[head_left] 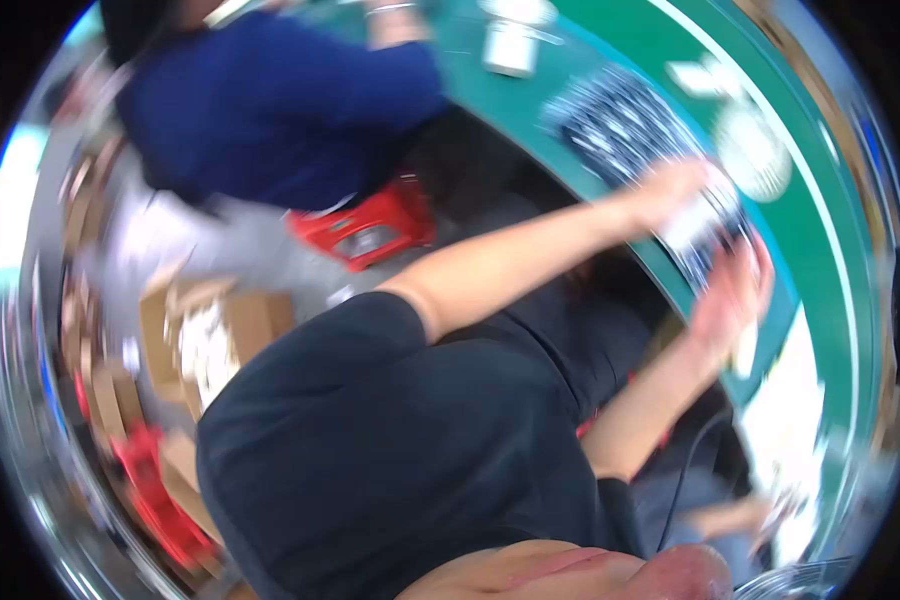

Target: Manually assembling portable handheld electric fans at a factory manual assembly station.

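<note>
Motion smears both hands over the green worktable. My left hand (675, 195) is closed at the near end of a dark patch of many small parts with white streaks (620, 120). A pale, whitish piece (684, 226) shows just under its fingers; what it is stays unclear. My right hand (735, 290) is beside it, nearer to me, with its fingers bent toward the same spot. Something dark (735, 243) is at its fingertips. A pale strip (745, 348) shows by its wrist. Blur hides whether the right fingers grip anything.
The green table (820, 265) curves along the right. On it are a round whitish thing (755, 150) and a white container (511, 45). A person in a blue shirt (280, 105) is at the left, near a red stool (365, 225). An open cardboard box (255, 325) holds white items.
</note>
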Demonstrator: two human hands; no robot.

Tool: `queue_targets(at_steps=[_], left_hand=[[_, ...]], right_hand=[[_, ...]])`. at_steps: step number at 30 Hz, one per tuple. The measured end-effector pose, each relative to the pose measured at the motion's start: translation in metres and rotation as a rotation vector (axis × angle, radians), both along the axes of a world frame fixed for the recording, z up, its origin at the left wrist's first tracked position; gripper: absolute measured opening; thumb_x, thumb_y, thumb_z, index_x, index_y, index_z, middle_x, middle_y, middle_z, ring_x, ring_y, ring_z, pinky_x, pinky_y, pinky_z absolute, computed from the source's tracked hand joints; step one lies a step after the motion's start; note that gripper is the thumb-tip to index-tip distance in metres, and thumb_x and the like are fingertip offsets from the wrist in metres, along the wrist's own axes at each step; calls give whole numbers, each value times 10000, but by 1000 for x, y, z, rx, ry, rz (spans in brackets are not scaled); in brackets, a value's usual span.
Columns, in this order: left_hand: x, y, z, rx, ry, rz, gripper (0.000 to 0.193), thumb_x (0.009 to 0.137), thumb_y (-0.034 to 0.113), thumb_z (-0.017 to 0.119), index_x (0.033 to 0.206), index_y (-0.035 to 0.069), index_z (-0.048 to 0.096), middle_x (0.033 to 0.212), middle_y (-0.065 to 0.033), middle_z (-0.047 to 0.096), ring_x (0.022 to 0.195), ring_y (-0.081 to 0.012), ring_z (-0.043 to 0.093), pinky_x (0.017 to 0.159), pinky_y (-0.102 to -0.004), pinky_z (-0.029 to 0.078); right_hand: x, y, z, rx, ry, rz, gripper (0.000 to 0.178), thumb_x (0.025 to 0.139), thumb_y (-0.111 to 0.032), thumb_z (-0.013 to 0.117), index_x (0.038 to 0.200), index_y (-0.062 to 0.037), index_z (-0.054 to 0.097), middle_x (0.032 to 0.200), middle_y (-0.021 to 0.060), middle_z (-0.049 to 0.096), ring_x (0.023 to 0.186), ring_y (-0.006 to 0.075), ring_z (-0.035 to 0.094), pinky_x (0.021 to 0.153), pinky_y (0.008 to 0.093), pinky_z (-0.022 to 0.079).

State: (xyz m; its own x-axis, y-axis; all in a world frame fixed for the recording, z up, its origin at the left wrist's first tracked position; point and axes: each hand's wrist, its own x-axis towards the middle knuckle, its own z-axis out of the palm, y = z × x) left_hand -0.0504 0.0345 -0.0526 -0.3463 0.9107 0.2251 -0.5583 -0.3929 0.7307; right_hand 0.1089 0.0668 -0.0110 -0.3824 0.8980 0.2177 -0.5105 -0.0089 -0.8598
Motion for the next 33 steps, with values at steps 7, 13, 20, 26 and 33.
queue_targets(at_steps=[7,13,20,26,33], left_hand=[[26,-23,44,-40,-5,-9,405,1043,190,455,1386,-19,507,1214,-109,623,1078,-169,623,922,-302,517],[29,-25,38,-21,201,48,398,1053,172,434,1391,-28,500,1199,-72,566,1126,-134,558,966,-262,455],[35,-28,40,46,221,80,369,1059,169,466,1365,-32,517,1171,-58,525,1119,-121,542,959,-265,449],[32,-32,36,35,251,84,378,1040,149,530,1367,-38,513,1188,-63,572,1108,-115,554,969,-272,450],[40,-34,45,125,238,114,340,1021,126,571,1316,-44,562,1196,-68,632,1107,-98,566,947,-261,461]], right_hand=[[-6,-15,16,4,-9,-166,222,894,3,720,1114,17,696,1032,86,712,897,137,670,774,264,537],[-10,-21,26,91,-161,-222,209,880,5,738,1087,18,708,983,64,716,876,112,655,744,235,522],[-16,-22,12,208,-311,-350,248,878,-28,760,1104,15,666,994,24,627,879,76,593,747,216,506],[-17,-30,11,148,-265,-252,274,918,-75,724,1157,12,621,1029,25,592,897,79,566,789,226,479],[-18,-39,11,-22,-73,-37,306,1006,-219,627,1187,27,606,1044,-3,606,863,50,528,795,202,443]])
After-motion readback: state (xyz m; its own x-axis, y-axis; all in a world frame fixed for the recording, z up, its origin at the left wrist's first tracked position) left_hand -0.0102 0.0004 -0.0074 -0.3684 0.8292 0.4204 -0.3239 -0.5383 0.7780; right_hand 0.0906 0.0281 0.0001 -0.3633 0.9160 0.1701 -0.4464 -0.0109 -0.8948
